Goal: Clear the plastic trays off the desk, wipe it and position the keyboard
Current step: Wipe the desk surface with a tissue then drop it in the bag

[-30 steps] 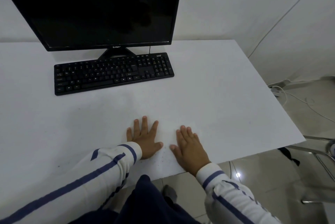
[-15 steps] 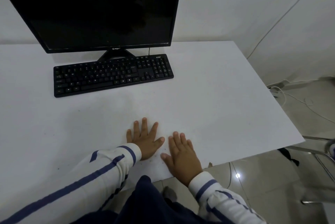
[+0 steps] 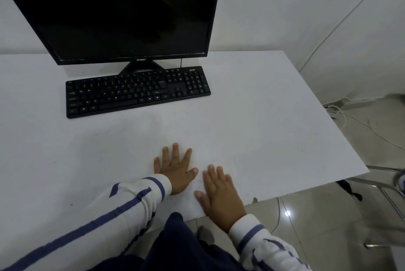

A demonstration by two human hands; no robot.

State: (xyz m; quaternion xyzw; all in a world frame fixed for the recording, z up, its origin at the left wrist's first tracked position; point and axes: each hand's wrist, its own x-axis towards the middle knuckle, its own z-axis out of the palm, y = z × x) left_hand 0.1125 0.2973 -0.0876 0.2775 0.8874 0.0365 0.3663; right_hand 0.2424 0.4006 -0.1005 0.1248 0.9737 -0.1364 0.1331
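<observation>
A black keyboard (image 3: 137, 91) lies on the white desk (image 3: 263, 121), just in front of the monitor's stand and slightly askew. Near the desk's front edge my left hand (image 3: 176, 169) lies flat on the surface with fingers spread. My right hand (image 3: 220, 196) lies flat beside it, fingers straight, its heel at the desk's edge. Neither hand holds anything. Small dark specks dot the desk surface around the hands. No plastic tray shows in this view.
A dark monitor (image 3: 122, 12) stands at the back of the desk against the white wall. Right of the desk, white cables (image 3: 350, 121) trail over the tiled floor and a metal chair frame (image 3: 390, 187) stands close to the desk corner.
My right hand has slid left and back toward the front edge, closing the gap to my left hand. The left hand has stayed in place.
</observation>
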